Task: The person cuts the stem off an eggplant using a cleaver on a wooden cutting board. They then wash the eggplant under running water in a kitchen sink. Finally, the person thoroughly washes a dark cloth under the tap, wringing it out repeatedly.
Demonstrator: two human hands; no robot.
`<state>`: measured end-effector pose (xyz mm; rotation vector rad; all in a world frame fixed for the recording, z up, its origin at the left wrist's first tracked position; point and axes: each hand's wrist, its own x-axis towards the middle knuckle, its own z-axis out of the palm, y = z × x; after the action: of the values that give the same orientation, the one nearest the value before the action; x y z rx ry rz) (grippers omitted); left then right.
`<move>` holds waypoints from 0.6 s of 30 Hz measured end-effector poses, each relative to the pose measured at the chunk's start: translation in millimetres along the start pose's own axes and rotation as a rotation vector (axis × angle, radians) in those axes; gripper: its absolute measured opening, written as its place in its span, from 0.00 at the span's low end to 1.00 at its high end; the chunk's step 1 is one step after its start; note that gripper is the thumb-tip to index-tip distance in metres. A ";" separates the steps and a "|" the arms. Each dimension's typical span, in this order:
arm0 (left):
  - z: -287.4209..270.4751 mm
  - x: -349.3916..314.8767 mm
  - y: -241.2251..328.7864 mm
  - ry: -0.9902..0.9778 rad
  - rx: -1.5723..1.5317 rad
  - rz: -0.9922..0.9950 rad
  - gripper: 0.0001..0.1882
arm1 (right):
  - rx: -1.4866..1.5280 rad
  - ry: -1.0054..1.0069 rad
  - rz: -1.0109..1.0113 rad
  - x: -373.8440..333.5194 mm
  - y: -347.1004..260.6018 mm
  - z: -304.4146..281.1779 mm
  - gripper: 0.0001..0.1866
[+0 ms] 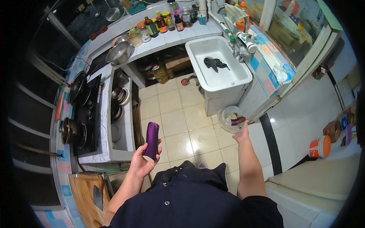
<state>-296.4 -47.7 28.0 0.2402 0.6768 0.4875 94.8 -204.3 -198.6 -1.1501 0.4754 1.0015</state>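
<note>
While the left hand point(146, 154) is gripping a long purple eggplant piece point(152, 140) at its near end, the thumb and fingers are wrapping around its sides, and a pale cut face is showing at the bottom. This piece is standing out above the tiled floor point(177, 114), left of the middle. Farther right, the right hand point(242, 133) is hovering at the near edge of a clear bin point(224, 123), partly spread. A shorter, dark-ended eggplant piece point(238, 121) is lying across the bin's opening, right by the fingertips; whether they are closing on it cannot be told. Beyond the bin, a white sink point(228, 81) is holding a dark cloth point(216, 64). At near left, a knife point(98, 197) is resting on a wooden cutting board point(85, 190).
</note>
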 end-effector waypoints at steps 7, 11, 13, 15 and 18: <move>-14.3 51.7 34.5 0.010 -0.030 -0.068 0.26 | 0.149 0.246 0.011 56.6 47.9 -42.5 0.39; -23.5 90.8 69.0 -0.019 -0.019 -0.123 0.26 | 0.190 0.281 0.060 39.9 73.7 -29.5 0.25; -23.8 114.0 93.3 -0.060 0.002 -0.146 0.26 | 0.170 0.281 0.059 34.2 82.3 -9.0 0.18; -22.7 138.6 123.3 -0.127 0.035 -0.181 0.27 | 0.146 0.267 0.063 33.0 87.9 15.3 0.12; -5.8 171.8 169.0 -0.210 0.157 -0.168 0.28 | 0.111 0.241 -0.010 34.1 75.2 72.6 0.09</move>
<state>-244.0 184.9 -7.3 0.3737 0.5253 0.2437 36.3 -119.5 -236.9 -1.1766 0.7083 0.8206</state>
